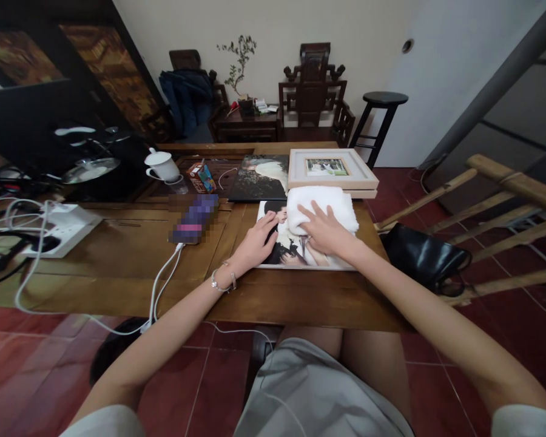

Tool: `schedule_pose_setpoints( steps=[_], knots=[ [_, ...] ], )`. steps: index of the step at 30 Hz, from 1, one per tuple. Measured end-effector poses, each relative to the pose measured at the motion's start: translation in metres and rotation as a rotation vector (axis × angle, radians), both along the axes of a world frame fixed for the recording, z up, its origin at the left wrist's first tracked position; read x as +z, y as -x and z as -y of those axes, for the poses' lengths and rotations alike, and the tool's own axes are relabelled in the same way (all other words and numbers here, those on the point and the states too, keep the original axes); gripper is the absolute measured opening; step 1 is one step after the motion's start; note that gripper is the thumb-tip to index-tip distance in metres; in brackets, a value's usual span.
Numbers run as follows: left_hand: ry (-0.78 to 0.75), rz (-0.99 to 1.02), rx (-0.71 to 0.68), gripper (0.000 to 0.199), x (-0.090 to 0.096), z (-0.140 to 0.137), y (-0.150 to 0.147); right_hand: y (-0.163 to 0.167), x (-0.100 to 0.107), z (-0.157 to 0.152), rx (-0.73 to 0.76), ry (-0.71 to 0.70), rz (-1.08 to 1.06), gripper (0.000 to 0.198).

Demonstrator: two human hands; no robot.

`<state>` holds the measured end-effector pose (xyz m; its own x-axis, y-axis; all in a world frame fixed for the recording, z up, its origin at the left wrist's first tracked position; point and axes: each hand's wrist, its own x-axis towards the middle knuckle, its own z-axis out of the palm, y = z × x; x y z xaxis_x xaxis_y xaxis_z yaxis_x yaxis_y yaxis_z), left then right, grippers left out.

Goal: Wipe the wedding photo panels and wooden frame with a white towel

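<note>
A photo print (286, 249) lies flat on the wooden table (131, 255) in front of me. My left hand (256, 241) presses down on its left edge, fingers spread. A folded white cloth (327, 203) rests on the upper part of the photo. My right hand (325, 232) lies flat on the near edge of that cloth, pressing it against the picture. Just beyond sit a dark photo print (260, 177) and a pale wooden framed picture (330, 169).
A phone (195, 218) with a white cable lies to the left, near a small carton (203, 177) and a white teapot (162, 165). A power strip (66, 223) with cords is far left. A black bag (423, 258) sits on a bamboo chair (495, 224) at right.
</note>
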<state>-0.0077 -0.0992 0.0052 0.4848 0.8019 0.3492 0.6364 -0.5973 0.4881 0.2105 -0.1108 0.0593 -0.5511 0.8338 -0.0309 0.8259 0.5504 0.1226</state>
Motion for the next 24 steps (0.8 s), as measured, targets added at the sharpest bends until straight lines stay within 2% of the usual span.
schedule_pose_setpoints(
  steps=[3,11,15,19,24],
  knots=[
    [0.006,-0.012,0.001,0.044,0.002,0.001,-0.001,-0.002,-0.001,0.015,0.045,0.015,-0.019,0.044],
    [-0.003,-0.005,0.015,0.044,0.004,0.003,-0.003,-0.002,0.001,0.095,0.131,0.09,-0.041,0.036],
    [0.002,-0.003,0.012,0.045,0.007,0.006,-0.004,-0.003,0.002,0.12,0.169,0.136,-0.059,0.028],
    [0.013,0.013,0.017,0.047,0.007,0.006,-0.004,-0.005,0.001,0.114,0.17,0.138,-0.082,0.032],
    [0.019,0.031,0.039,0.048,0.0,0.0,-0.002,-0.008,0.001,0.068,0.111,0.074,-0.092,0.043]
  ],
)
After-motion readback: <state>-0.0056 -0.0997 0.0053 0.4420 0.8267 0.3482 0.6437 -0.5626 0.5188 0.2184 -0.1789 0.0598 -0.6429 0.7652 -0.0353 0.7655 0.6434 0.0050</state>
